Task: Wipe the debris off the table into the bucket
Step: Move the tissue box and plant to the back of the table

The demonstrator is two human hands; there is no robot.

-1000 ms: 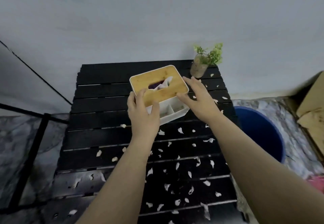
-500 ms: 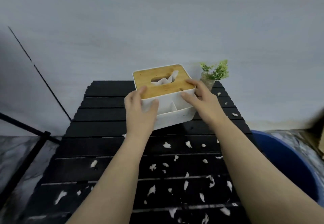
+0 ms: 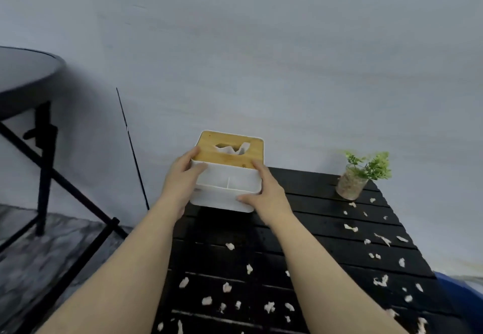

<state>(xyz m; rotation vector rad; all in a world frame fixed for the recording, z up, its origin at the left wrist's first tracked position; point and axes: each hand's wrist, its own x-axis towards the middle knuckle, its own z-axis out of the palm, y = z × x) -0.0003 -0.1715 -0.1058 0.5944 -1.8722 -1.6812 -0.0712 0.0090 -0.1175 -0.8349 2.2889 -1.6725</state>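
Note:
A white tissue box (image 3: 230,188) with a bamboo lid and a tissue sticking out is held above the far left part of the black slatted table (image 3: 316,231). My left hand (image 3: 181,182) grips its left side and my right hand (image 3: 266,197) grips its right front corner. Several white paper scraps (image 3: 269,307) lie scattered over the table's near and right parts. Only a sliver of the blue bucket (image 3: 462,290) shows at the right edge, below the table.
A small glass pot with a green plant (image 3: 359,179) stands at the table's far right corner. A round dark side table (image 3: 28,77) on black legs stands to the left. A grey wall lies close behind.
Both hands have carried the tissue box up and to the left, off the table's middle. The view has swung left, so the bucket has slid almost out of sight.

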